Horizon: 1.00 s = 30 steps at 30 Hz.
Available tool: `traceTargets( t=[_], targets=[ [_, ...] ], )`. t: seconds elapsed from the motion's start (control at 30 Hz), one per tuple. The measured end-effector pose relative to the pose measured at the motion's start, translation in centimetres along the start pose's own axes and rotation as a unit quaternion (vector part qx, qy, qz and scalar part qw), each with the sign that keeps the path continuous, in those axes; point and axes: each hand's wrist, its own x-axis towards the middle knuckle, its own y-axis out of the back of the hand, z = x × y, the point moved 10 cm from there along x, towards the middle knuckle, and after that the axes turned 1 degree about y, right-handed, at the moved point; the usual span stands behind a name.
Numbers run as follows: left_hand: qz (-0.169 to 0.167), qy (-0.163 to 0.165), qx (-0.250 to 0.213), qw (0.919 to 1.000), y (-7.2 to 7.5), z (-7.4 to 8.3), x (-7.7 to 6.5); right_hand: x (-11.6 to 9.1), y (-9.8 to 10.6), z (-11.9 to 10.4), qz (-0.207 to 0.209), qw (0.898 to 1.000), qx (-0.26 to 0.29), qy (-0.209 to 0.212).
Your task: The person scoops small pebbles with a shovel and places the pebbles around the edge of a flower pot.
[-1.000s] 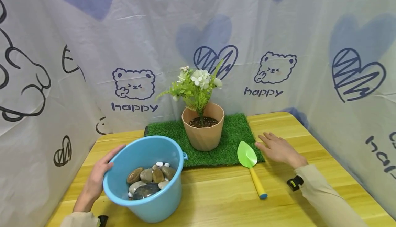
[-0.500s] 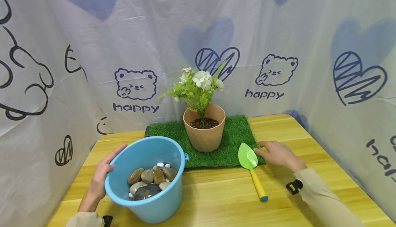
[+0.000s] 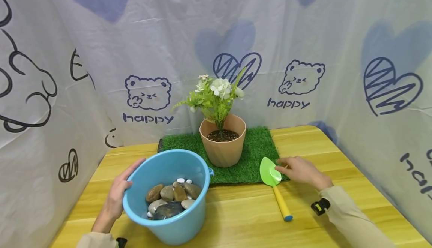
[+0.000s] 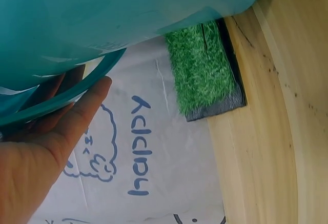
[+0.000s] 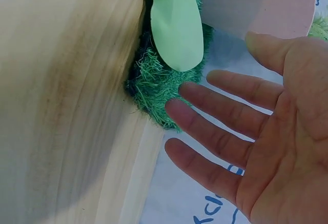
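A light blue bucket (image 3: 199,218) holding several stones (image 3: 168,210) stands at the front left, tilted towards me. My left hand (image 3: 116,197) grips its left side at the rim; in the left wrist view, fingers (image 4: 84,114) lie along a curved blue band of the bucket. A small garden trowel (image 3: 268,173) with a green blade and yellow handle lies with its blade on the grass mat. Over the blade's right edge is my right hand (image 3: 300,171), fingers loosely bent. The right wrist view shows that palm (image 5: 292,137) holding nothing, fingers spread beside the blade.
Behind the bucket and trowel lies a green artificial grass mat (image 3: 256,143). On it stands a pinkish-tan flowerpot (image 3: 224,152) with soil and a white-flowered plant (image 3: 216,94). Printed white curtains (image 3: 189,34) surround the wooden table (image 3: 243,218) at the back and sides.
The bucket and my left hand have shifted a little to the right. My right hand has moved left over the trowel blade, and its fingers have gone from straight to more bent.
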Motion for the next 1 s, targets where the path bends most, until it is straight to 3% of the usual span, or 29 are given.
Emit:
traceTargets(
  t=[0.4,1.0],
  targets=[
    [0.006,0.015,0.017,0.9997,-1.5,0.4,0.1,-0.1,-0.4,0.1,-0.003,1.0,0.013,0.005],
    [0.001,0.023,0.006,0.9997,-5.4,0.1,1.5,-0.5,-0.8,-0.1,-0.027,0.999,0.011,0.023]
  ],
)
